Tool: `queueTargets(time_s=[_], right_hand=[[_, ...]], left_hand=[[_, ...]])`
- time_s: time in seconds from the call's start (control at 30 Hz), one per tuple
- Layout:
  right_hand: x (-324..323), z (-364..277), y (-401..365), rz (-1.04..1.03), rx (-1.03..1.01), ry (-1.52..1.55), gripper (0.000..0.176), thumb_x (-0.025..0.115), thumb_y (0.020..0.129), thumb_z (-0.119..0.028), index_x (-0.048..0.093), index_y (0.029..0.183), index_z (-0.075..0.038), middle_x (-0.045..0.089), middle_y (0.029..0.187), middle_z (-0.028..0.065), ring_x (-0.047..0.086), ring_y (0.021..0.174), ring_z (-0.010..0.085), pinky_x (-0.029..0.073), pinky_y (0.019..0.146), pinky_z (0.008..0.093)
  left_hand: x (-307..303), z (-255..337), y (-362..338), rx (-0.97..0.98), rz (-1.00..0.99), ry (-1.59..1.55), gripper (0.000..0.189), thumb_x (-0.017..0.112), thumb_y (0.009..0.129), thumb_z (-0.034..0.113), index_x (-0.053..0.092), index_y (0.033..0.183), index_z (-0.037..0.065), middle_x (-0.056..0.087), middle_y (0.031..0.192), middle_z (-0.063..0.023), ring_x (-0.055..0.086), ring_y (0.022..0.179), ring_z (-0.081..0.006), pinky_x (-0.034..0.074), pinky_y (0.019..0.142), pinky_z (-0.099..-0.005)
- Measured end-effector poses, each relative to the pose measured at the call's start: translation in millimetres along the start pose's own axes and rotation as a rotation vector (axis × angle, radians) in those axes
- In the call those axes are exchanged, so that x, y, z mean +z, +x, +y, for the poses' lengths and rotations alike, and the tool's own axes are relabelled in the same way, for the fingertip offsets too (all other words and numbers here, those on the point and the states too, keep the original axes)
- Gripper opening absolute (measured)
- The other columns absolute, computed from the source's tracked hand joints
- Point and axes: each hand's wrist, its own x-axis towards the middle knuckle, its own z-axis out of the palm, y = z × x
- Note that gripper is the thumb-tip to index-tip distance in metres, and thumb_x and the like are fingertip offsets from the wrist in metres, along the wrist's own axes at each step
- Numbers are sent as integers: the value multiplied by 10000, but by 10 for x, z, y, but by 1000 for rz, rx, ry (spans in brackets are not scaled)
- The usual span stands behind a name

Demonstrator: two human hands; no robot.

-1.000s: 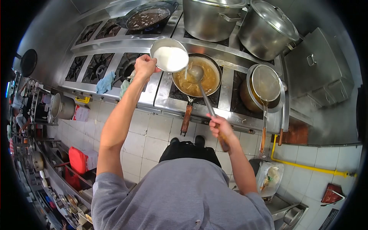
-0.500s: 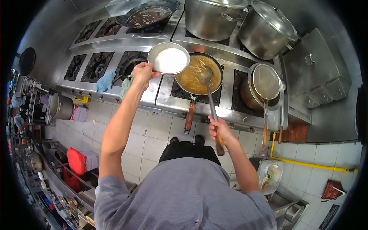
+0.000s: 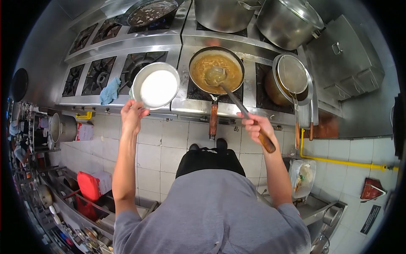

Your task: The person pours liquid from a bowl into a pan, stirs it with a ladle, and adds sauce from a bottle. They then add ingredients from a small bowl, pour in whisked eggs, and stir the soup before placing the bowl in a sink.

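My left hand is closed on the rim of a round metal bowl with white liquid in it, held at the stove's front edge, left of the frying pan. My right hand grips the wooden handle of a ladle. The ladle's head rests in the brown sauce with pale strips inside the frying pan. That pan sits on a burner, its wooden handle pointing toward me; neither hand touches it.
Two large stockpots stand behind. A strainer lies over a pot on the right. Blue cloth hangs at the stove edge. A dark pan is at the back left. A yellow pipe runs low right.
My left hand has drawn the bowl left and toward me, away from the frying pan. The ladle's head has shifted within the sauce, and its handle now slants further right.
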Motion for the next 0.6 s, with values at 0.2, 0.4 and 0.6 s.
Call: queueTargets(time_s=[0.2, 0.4, 0.6], right_hand=[[-116, 461, 338, 427, -217, -536, 288, 523, 956, -279, 508, 1212, -149, 426, 699, -42, 372, 490, 62, 314, 400, 255], [-175, -1, 123, -54, -20, 28, 386, 466, 972, -206, 447, 1313, -27, 408, 728, -33, 341, 500, 16, 217, 369, 158], [-204, 200, 170, 301, -117, -518, 339, 525, 948, -250, 457, 1240, -91, 424, 701, -27, 372, 489, 76, 317, 411, 254]], left_hand=[[-675, -236, -421, 22, 94, -15, 114, 603, 842, 25, 502, 804, 61, 574, 708, -32, 585, 537, -114, 531, 514, -214], [-1151, -481, -1128, 38, 238, -58, 122, 595, 847, 15, 488, 827, 70, 599, 722, -44, 586, 530, -113, 519, 509, -220], [-1376, -869, -2072, 70, 444, -146, 120, 579, 861, 3, 502, 820, 86, 590, 735, -12, 573, 530, -101, 507, 508, -216]])
